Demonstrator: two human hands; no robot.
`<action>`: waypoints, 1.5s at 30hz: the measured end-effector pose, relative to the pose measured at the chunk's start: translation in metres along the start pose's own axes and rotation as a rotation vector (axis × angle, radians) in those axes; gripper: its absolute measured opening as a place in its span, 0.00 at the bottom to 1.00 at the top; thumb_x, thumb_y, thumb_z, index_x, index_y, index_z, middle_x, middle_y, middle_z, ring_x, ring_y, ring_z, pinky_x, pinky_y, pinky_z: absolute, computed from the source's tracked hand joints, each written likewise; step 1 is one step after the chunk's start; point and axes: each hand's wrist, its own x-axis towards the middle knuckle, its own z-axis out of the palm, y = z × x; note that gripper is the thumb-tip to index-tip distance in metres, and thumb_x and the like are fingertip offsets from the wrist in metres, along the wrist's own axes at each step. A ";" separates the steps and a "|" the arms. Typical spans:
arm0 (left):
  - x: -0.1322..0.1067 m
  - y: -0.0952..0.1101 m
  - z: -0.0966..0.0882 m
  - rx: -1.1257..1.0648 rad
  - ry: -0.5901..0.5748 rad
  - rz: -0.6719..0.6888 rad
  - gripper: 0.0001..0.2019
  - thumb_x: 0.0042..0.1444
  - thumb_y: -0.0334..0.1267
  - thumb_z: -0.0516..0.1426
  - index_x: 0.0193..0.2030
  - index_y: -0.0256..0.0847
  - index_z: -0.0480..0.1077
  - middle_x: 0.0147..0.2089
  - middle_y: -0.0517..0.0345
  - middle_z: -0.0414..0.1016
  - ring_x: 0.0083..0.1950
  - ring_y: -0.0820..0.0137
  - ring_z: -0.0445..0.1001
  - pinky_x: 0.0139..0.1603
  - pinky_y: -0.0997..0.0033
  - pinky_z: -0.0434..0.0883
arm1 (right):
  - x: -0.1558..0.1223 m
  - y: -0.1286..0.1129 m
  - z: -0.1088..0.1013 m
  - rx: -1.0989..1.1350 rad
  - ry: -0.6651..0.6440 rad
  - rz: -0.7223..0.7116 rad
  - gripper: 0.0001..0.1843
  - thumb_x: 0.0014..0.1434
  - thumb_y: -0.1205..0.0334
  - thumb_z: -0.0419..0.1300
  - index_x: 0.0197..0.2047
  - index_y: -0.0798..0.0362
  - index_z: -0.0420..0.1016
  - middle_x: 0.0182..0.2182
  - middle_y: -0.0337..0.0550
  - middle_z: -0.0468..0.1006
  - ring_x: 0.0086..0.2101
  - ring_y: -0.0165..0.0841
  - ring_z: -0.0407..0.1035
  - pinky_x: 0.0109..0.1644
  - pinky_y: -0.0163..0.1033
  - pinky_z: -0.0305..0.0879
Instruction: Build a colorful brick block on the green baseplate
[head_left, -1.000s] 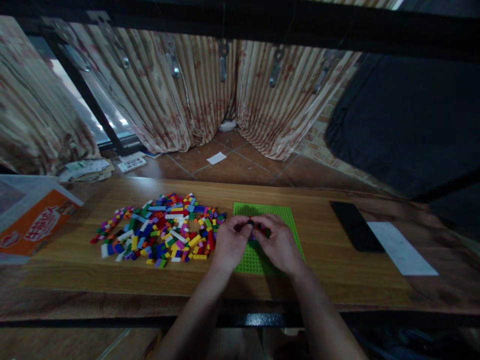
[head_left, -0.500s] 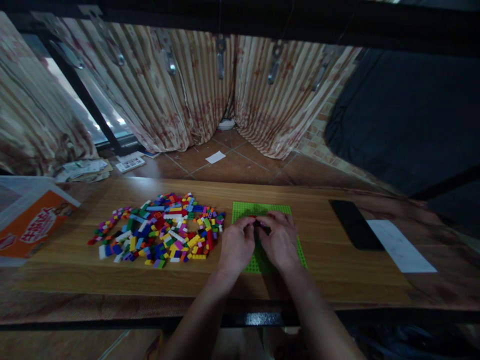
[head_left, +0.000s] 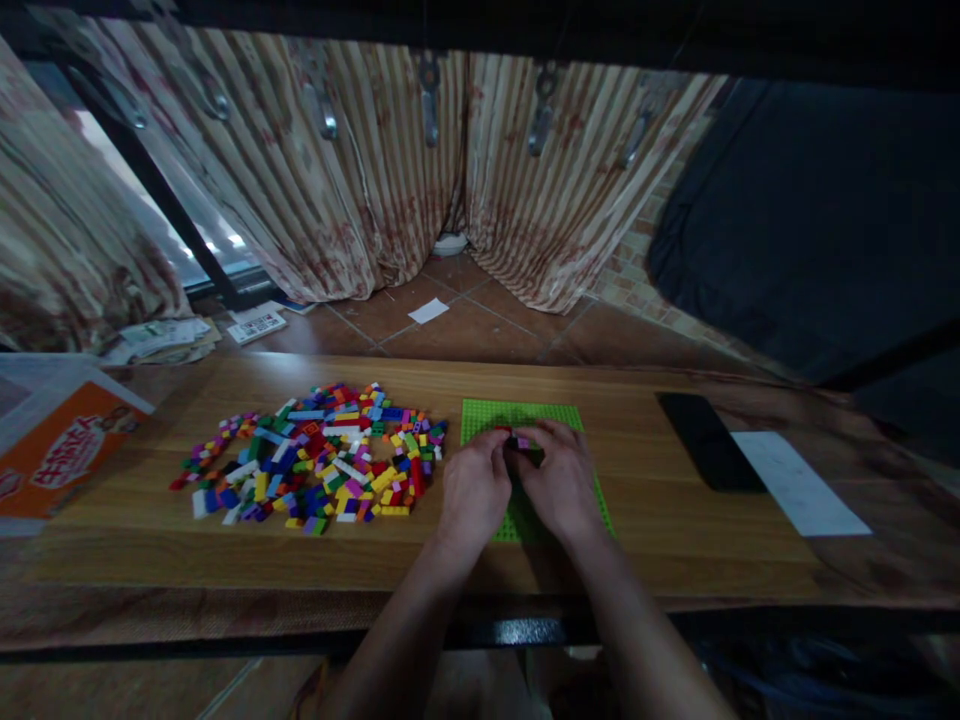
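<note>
Both hands meet over a green studded baseplate lying on the wooden board. Between the fingertips are small building bricks, dark with red and purple showing, mostly covered by the fingers. My left hand is closed, its thumb and forefinger pinching at the left side of these bricks. From the right, my right hand pinches them too, fingers curled. Whether the bricks are pressed onto the plate or held just above it, I cannot tell. A heap of loose multicoloured building bricks spreads to the left of the plate.
A clear plastic box with an orange label stands at the left end of the wooden board. On the right lie a black flat slab and a white sheet of paper. Striped curtains hang behind.
The view has shifted slightly. My fingers have moved a little around the bricks, so more of the dark and purple parts shows between them. Both hands stay over the plate.
</note>
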 end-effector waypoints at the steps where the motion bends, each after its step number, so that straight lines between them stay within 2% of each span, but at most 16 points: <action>1: 0.000 0.000 0.000 0.004 0.003 0.006 0.16 0.63 0.29 0.48 0.51 0.41 0.74 0.50 0.54 0.79 0.51 0.65 0.77 0.54 0.65 0.72 | 0.001 0.002 0.000 0.029 -0.003 0.011 0.14 0.55 0.62 0.59 0.45 0.50 0.80 0.47 0.51 0.75 0.49 0.46 0.65 0.53 0.53 0.61; 7: -0.002 0.000 0.000 0.036 0.007 0.017 0.16 0.63 0.29 0.48 0.50 0.41 0.74 0.50 0.53 0.79 0.50 0.65 0.78 0.54 0.64 0.72 | 0.003 0.005 -0.002 0.119 0.013 -0.014 0.14 0.59 0.60 0.55 0.44 0.49 0.81 0.46 0.50 0.75 0.49 0.43 0.66 0.53 0.51 0.62; 19: -0.001 0.001 -0.003 0.025 -0.002 -0.005 0.17 0.64 0.30 0.48 0.52 0.39 0.74 0.50 0.51 0.79 0.50 0.64 0.78 0.54 0.64 0.72 | -0.002 -0.008 0.002 0.006 0.032 -0.065 0.13 0.58 0.66 0.56 0.41 0.47 0.82 0.50 0.48 0.75 0.52 0.46 0.62 0.54 0.53 0.60; 27: -0.002 -0.001 -0.002 0.035 -0.009 0.017 0.17 0.63 0.29 0.48 0.52 0.40 0.73 0.50 0.53 0.79 0.50 0.64 0.78 0.54 0.64 0.72 | 0.003 0.001 0.001 0.105 0.065 -0.031 0.12 0.57 0.62 0.57 0.40 0.50 0.82 0.46 0.51 0.76 0.49 0.44 0.66 0.53 0.52 0.62; 32: -0.003 -0.001 -0.001 0.036 -0.016 0.019 0.17 0.63 0.30 0.47 0.54 0.39 0.71 0.50 0.52 0.80 0.49 0.64 0.78 0.53 0.64 0.73 | 0.006 0.006 0.002 0.201 0.069 0.048 0.12 0.57 0.60 0.56 0.39 0.52 0.81 0.44 0.51 0.77 0.48 0.43 0.68 0.55 0.51 0.62; 35: -0.002 -0.001 -0.001 0.054 -0.014 0.007 0.18 0.64 0.31 0.47 0.56 0.39 0.69 0.49 0.52 0.79 0.49 0.63 0.78 0.52 0.62 0.73 | 0.007 0.006 0.004 0.231 0.108 0.090 0.14 0.57 0.59 0.56 0.42 0.54 0.79 0.44 0.52 0.77 0.48 0.43 0.68 0.57 0.52 0.61; 40: -0.002 0.001 0.000 0.086 -0.029 -0.019 0.19 0.63 0.31 0.46 0.60 0.38 0.65 0.48 0.51 0.80 0.48 0.63 0.78 0.51 0.62 0.73 | 0.010 0.002 0.009 0.179 0.120 0.158 0.23 0.55 0.57 0.58 0.52 0.58 0.74 0.50 0.56 0.74 0.53 0.46 0.64 0.60 0.54 0.57; 45: -0.002 0.002 -0.001 0.094 -0.044 -0.023 0.20 0.63 0.31 0.45 0.60 0.38 0.65 0.49 0.52 0.80 0.49 0.64 0.78 0.51 0.64 0.73 | 0.010 0.002 0.014 0.153 0.097 0.185 0.24 0.53 0.58 0.59 0.54 0.55 0.72 0.52 0.55 0.72 0.54 0.47 0.63 0.57 0.56 0.59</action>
